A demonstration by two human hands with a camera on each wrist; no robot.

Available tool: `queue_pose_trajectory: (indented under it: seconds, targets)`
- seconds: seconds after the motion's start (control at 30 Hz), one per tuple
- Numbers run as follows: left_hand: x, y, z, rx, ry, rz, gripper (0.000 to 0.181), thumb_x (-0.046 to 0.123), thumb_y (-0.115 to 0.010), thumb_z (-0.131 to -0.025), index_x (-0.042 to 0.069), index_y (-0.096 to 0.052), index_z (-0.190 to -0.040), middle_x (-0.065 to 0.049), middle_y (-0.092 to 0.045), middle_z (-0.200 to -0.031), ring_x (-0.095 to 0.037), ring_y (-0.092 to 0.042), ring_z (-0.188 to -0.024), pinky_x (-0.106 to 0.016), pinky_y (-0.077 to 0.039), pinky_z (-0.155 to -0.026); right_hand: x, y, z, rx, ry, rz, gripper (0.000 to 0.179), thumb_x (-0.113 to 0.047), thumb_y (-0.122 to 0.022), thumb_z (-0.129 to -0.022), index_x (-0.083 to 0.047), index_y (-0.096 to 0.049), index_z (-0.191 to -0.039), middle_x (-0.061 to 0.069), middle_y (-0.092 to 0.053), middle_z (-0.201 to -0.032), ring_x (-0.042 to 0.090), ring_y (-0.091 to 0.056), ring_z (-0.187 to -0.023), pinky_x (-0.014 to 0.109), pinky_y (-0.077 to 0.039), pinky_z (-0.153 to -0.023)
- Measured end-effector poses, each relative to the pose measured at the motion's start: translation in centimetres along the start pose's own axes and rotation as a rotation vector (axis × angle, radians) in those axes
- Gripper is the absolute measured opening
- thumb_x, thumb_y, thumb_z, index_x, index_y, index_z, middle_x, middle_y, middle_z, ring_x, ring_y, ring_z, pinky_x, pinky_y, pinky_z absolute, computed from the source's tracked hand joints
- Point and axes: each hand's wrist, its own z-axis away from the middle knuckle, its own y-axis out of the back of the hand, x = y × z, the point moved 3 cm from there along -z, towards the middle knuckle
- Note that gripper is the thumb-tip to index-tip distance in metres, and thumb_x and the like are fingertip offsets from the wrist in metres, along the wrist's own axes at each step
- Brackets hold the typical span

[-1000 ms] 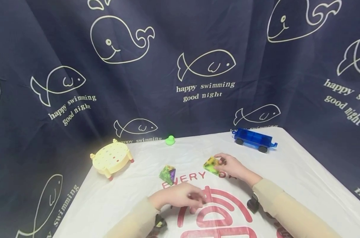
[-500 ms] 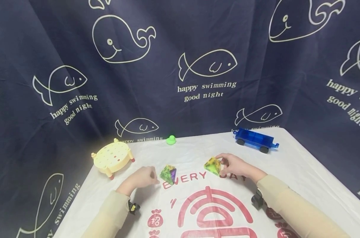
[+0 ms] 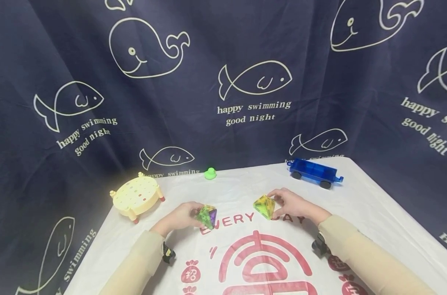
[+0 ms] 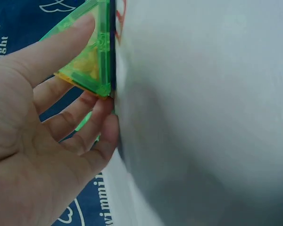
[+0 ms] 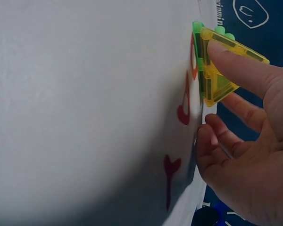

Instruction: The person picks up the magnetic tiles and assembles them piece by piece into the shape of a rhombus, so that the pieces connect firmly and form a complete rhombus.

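Two translucent magnetic-tile pyramids are sitting on the white printed tablecloth [image 3: 356,213], one under each hand. The green-and-purple plastic pyramid [image 3: 208,215] is resting near the red lettering, and the left hand [image 3: 181,217] is curling its fingers [image 4: 61,44] around its outer faces, thumb and forefinger pinching the tile edges. The yellow-and-green plastic pyramid [image 3: 265,206] is standing well apart to its right, and the right hand [image 3: 293,205] is gripping it likewise, fingertips [image 5: 231,59] lying on one sloped face. Holding by the tile frames rather than the joints would probably be keeping the magnets from popping apart. Farther off, a pale yellow perforated stool [image 3: 136,196], a small green knob [image 3: 210,173] and a blue wheeled cart [image 3: 313,171] are standing.
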Motion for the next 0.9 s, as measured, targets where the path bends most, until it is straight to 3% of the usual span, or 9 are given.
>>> queue_pose_trajectory:
  seconds: [0.17,0.37,0.6,0.9]
  targets:
    - [-0.2,-0.3,-0.3,0.028,-0.006,0.039,0.052,0.012,-0.086,-0.077,0.003,-0.069,-0.125,-0.01,-0.07,-0.117,-0.033,-0.064,-0.11,-0.055,-0.049,-0.1,-0.1,-0.5,-0.3,-0.035,0.038,0.016,0.07,-0.013,-0.091,-0.075,0.0,-0.06,-0.136,0.015,-0.061,-0.117,0.04,-0.06,-0.112,0.057,-0.049,-0.098]
    - [0.1,-0.9,-0.9,0.038,-0.002,0.055,0.049,0.014,-0.085,-0.079,0.004,-0.07,-0.124,-0.007,-0.071,-0.116,-0.03,-0.065,-0.11,-0.052,-0.049,-0.1,-0.3,-0.8,-0.8,-0.029,0.023,0.016,0.068,-0.018,-0.093,-0.074,0.001,-0.063,-0.132,0.009,-0.061,-0.111,0.031,-0.06,-0.106,0.049,-0.053,-0.092]
    - [2.2,-2.0,-2.0,0.03,0.001,0.04,0.05,0.017,-0.084,-0.083,0.001,-0.067,-0.127,-0.011,-0.071,-0.117,-0.031,-0.065,-0.111,-0.051,-0.05,-0.101,-0.6,-1.3,-1.3,0.012,0.047,0.041,0.063,-0.024,-0.093,-0.073,0.0,-0.065,-0.124,0.005,-0.062,-0.108,0.025,-0.059,-0.104,0.052,-0.049,-0.1]
    - [4.4,-4.0,-4.2,-0.004,0.032,0.049,0.047,0.021,-0.082,-0.086,0.008,-0.068,-0.129,0.001,-0.071,-0.105,-0.016,-0.068,-0.093,-0.04,-0.054,-0.093,-1.5,-1.9,-1.4,0.004,0.038,0.012,0.056,-0.019,-0.089,-0.079,-0.002,-0.065,-0.127,0.004,-0.061,-0.104,0.021,-0.058,-0.094,0.042,-0.054,-0.083]
